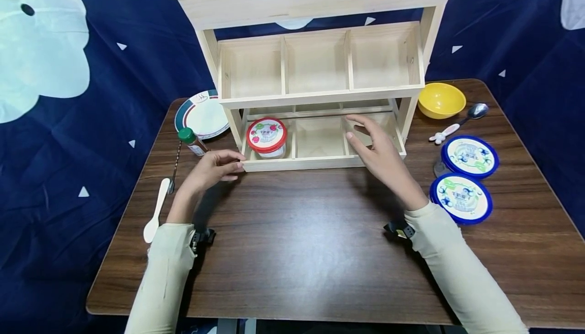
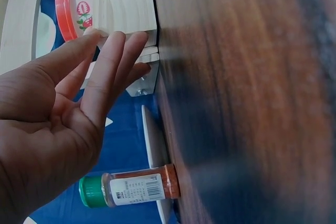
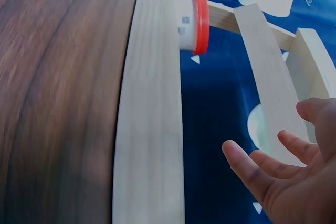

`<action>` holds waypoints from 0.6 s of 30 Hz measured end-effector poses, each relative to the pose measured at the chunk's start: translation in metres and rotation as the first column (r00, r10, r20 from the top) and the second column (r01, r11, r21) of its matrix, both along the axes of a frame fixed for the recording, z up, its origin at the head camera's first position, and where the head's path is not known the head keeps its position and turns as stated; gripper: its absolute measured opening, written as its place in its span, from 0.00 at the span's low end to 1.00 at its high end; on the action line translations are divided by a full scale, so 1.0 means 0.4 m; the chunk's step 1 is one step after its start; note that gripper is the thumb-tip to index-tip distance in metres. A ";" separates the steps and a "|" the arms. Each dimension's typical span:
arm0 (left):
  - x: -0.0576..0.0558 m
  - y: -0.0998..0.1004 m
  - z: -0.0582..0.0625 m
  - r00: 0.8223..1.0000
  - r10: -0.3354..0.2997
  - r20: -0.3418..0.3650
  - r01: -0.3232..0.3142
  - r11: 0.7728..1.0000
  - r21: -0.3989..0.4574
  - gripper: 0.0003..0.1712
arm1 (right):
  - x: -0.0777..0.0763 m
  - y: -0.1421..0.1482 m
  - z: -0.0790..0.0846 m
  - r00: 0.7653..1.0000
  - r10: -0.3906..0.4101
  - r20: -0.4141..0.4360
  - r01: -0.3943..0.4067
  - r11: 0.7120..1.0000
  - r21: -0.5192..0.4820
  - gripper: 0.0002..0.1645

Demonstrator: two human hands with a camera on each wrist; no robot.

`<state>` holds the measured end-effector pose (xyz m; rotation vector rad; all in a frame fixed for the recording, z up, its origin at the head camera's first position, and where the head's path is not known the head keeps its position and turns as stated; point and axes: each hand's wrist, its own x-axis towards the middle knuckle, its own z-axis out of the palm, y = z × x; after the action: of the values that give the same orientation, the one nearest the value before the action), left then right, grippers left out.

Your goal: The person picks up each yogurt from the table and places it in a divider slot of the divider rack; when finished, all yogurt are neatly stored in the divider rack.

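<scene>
A wooden shelf rack [image 1: 322,163] with divided tiers stands at the back of the table. A tub with a red lid [image 1: 267,135] sits upright in the left compartment of its lowest tier. My left hand [image 1: 211,170] is at that tier's front left corner, its fingers fairly straight and the fingertips at the wood [image 2: 126,3]. Over the lowest tier's right part hovers my right hand [image 1: 379,154], thumb and fingers spread apart with nothing between them. The right wrist view shows this hand [image 3: 299,177] beyond the front board [image 3: 149,103].
Left of the rack are plates [image 1: 211,115], a green-capped spice bottle [image 1: 192,141], a dark thin-handled utensil [image 1: 175,166] and a white spoon [image 1: 157,209]. On the right are a yellow bowl [image 1: 441,100], a rabbit-handled spoon [image 1: 457,126] and two blue-lidded tubs [image 1: 470,156].
</scene>
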<state>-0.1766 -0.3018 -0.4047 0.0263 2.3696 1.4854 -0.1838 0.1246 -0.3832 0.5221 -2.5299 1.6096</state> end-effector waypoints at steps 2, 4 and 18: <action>-0.001 -0.001 0.001 1.000 -0.002 0.004 0.002 1.000 -0.002 0.17 | 0.008 0.015 0.006 1.000 -0.021 -0.009 0.021 1.000 0.004 0.28; -0.001 -0.001 0.002 1.000 0.000 0.007 0.000 1.000 -0.002 0.17 | 0.017 0.030 0.013 0.999 -0.039 -0.005 0.039 0.999 0.006 0.28; -0.003 0.004 0.002 1.000 0.011 0.008 -0.010 1.000 -0.001 0.17 | 0.083 0.104 0.061 0.994 -0.108 -0.017 0.108 0.994 0.001 0.29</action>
<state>-0.1776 -0.3001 -0.4040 0.0075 2.3676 1.4862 -0.1508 0.1663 -0.3589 0.3894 -2.5007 1.5593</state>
